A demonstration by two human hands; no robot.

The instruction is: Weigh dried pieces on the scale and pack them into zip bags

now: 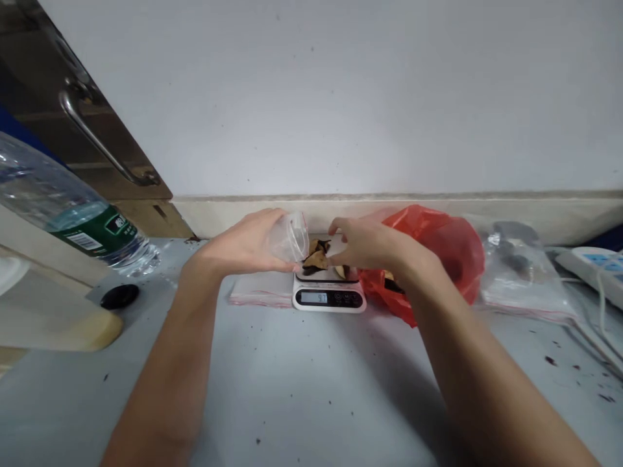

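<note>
My left hand point(248, 243) is closed on a clear zip bag point(291, 238), whose mouth gapes toward the pan of a small white digital scale point(302, 306). Brown and tan dried slices point(316, 261) lie in a small heap on the scale, and its display reads about 9.7. Over the right side of the pan is my right hand point(363, 241), thumb and fingers apart around the edge of the heap, with nothing visible between them. Just beyond that wrist stands an open red plastic bag point(418, 227), with more dark and tan pieces showing near its front.
Flat zip bags point(260, 290) lie left of the scale. At left are a large water bottle point(92, 224), a black cap point(119, 296) and a whitish container point(58, 318). A filled clear bag point(523, 272) and a white device with cable point(596, 263) sit at right. A wall rises behind.
</note>
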